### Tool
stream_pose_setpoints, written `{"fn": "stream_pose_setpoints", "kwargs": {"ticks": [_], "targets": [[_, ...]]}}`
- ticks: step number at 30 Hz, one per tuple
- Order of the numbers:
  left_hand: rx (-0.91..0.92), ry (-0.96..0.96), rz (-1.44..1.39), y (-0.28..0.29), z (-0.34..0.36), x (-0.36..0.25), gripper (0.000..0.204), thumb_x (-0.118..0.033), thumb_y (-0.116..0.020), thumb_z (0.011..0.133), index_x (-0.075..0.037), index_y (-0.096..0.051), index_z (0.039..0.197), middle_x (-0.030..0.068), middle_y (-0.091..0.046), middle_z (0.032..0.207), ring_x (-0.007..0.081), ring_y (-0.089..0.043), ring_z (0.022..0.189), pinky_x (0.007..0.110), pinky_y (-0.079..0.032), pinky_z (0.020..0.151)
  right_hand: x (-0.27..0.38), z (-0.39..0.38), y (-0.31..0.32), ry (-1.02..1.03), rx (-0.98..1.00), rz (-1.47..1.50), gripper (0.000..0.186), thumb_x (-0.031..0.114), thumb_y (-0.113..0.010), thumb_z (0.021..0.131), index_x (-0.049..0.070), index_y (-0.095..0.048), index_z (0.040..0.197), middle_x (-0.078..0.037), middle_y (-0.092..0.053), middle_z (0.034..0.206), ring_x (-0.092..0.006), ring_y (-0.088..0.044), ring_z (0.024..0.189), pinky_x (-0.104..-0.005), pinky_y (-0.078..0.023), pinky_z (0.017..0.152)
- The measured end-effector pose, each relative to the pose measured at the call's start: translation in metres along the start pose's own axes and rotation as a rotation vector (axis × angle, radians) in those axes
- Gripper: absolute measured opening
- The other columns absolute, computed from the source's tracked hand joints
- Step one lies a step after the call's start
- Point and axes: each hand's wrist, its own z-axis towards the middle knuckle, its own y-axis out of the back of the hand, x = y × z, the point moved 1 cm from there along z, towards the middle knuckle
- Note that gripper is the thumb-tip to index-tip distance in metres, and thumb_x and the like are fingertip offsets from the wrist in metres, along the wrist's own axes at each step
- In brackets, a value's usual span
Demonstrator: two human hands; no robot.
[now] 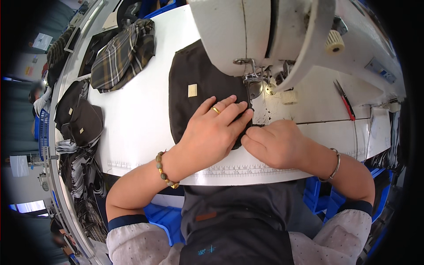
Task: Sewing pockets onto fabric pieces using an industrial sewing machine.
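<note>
A dark brown fabric panel [187, 70] with a small cream label [192, 90] lies flat on the white sewing table, its right edge by the presser foot [254, 81] of a sewing machine. Flat on the panel rests my left hand [212, 126], fingers stretched out toward the machine and slightly apart. My right hand [278, 143] is closed, with thumb and fingers pinching the panel's near right corner. The fingertips of both hands almost meet there. What lies under my left palm is hidden.
The white machine arm [234, 31] overhangs the far side. Red-handled thread snips [346, 101] lie at right. Plaid fabric [119, 57] and stacked dark pieces [79, 117] are on the left. A printed ruler strip [225, 172] follows the near edge; blue bins [165, 218] sit below.
</note>
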Motion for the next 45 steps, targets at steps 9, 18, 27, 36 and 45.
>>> {"fn": "stream_pose_setpoints", "kwargs": {"ticks": [9, 18, 27, 36, 45], "targets": [[-0.047, -0.004, -0.015, -0.003, 0.015, 0.026, 0.038, -0.012, -0.070, 0.082, -0.010, -0.072, 0.120, 0.0050, -0.065, 0.120, 0.0258, -0.060, 0.122, 0.048, -0.045, 0.105, -0.027, 0.003, -0.010, -0.059, 0.059, -0.059, 0.019, 0.008, -0.070, 0.075, 0.002, -0.068, 0.093, -0.005, -0.062, 0.082, -0.0158, -0.062, 0.061, -0.0297, -0.049, 0.051], [-0.062, -0.118, -0.042, 0.002, 0.001, 0.025, 0.029, -0.011, -0.072, 0.082, -0.007, -0.075, 0.111, 0.0069, -0.070, 0.124, 0.0254, -0.065, 0.117, 0.042, -0.052, 0.099, -0.023, -0.001, -0.005, -0.248, 0.154, 0.066, 0.021, 0.004, -0.069, 0.078, 0.004, -0.072, 0.099, -0.004, -0.064, 0.089, -0.0183, -0.065, 0.069, -0.0301, -0.052, 0.057], [-0.042, -0.079, -0.041, 0.010, -0.015, 0.009, 0.030, -0.008, -0.076, 0.083, -0.004, -0.076, 0.113, 0.0103, -0.072, 0.124, 0.0280, -0.068, 0.117, 0.039, -0.056, 0.094, -0.027, 0.003, 0.013, -0.303, 0.227, 0.160, 0.029, 0.008, -0.066, 0.075, 0.007, -0.076, 0.102, -0.006, -0.066, 0.069, -0.0254, -0.064, 0.057, -0.0388, -0.047, 0.049], [-0.052, -0.071, -0.045, 0.009, -0.011, 0.013, 0.025, -0.011, -0.072, 0.085, -0.005, -0.076, 0.110, 0.0093, -0.073, 0.121, 0.0263, -0.068, 0.117, 0.040, -0.055, 0.094, -0.028, -0.001, 0.006, -0.322, 0.190, 0.144, 0.029, 0.008, -0.067, 0.076, 0.009, -0.077, 0.103, -0.006, -0.066, 0.068, -0.0260, -0.064, 0.056, -0.0395, -0.047, 0.050], [-0.115, -0.026, -0.030, 0.003, 0.013, 0.028, 0.024, -0.012, -0.073, 0.084, -0.004, -0.076, 0.106, 0.0107, -0.074, 0.116, 0.0265, -0.071, 0.111, 0.036, -0.057, 0.091, -0.050, 0.000, -0.009, -0.423, 0.015, 0.031, 0.012, 0.014, -0.071, 0.081, 0.011, -0.077, 0.090, -0.010, -0.062, 0.060, -0.0317, -0.062, 0.054, -0.0431, -0.047, 0.050]]}}
